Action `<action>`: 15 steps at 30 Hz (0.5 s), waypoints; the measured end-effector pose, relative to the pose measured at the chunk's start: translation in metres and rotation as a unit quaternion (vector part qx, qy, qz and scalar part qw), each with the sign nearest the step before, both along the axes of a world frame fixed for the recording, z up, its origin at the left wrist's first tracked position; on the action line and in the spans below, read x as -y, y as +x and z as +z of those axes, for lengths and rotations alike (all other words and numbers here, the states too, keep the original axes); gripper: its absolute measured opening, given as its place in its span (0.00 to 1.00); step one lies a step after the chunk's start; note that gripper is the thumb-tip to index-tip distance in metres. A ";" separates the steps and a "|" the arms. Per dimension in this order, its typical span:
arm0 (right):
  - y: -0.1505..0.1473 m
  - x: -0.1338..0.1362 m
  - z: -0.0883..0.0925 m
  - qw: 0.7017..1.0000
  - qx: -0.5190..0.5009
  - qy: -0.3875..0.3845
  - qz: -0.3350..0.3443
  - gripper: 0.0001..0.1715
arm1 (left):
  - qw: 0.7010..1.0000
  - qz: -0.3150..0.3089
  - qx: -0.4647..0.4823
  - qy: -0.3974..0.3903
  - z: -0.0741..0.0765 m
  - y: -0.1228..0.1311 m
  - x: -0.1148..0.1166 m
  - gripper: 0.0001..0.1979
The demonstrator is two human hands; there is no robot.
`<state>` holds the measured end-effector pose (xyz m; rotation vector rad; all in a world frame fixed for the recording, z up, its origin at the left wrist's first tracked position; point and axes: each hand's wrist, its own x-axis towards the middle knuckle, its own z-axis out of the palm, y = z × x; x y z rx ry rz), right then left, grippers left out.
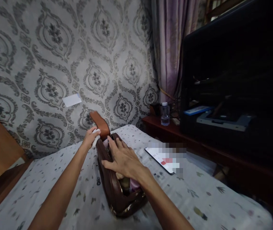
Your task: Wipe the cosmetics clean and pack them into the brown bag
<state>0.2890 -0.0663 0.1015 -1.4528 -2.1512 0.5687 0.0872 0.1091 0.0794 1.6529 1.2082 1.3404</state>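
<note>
A dark brown leather bag (109, 191) with a gold-toothed zipper lies unzipped on the bed. Its lighter brown strap (100, 123) stands up at the far end. My left hand (90, 138) is closed around a crumpled white cloth (96, 139) beside the base of that strap. Over the bag's opening, my right hand (124, 159) is spread, its fingertips at the far part of the opening. Several items show inside near my right wrist, one of them a shiny pink item (133, 184). The rest of the contents is hidden under my hand.
A phone (160, 159) with a lit screen lies right of the bag on the patterned bedsheet (198, 191). Beyond it, a clear bottle (165, 114) stands on a dark red cabinet (150, 121) beside a large black television (227, 70). A wooden board (1, 150) is at left.
</note>
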 end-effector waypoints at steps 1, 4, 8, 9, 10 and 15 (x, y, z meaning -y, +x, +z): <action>-0.001 -0.001 -0.002 1.000 -0.011 0.005 -0.005 0.60 | 1.000 -0.009 -0.017 0.015 0.001 -0.001 0.008 0.10; -0.003 -0.006 -0.009 0.998 -0.050 0.030 -0.020 0.68 | 0.995 -0.036 -0.064 0.066 0.007 -0.002 0.030 0.10; -0.003 -0.010 -0.014 0.993 -0.097 0.065 -0.022 0.67 | 0.981 -0.062 -0.131 0.126 0.017 0.004 0.052 0.20; -0.002 -0.010 -0.015 0.991 -0.107 0.078 -0.013 0.63 | 0.976 -0.067 -0.151 0.139 0.019 0.005 0.058 0.22; -0.001 -0.010 -0.015 0.989 -0.117 0.088 -0.005 0.59 | 0.971 -0.072 -0.172 0.150 0.020 0.006 0.063 0.23; 0.002 -0.012 -0.018 0.984 -0.156 0.083 0.010 0.52 | 0.944 -0.051 -0.266 0.190 0.022 0.013 0.092 0.26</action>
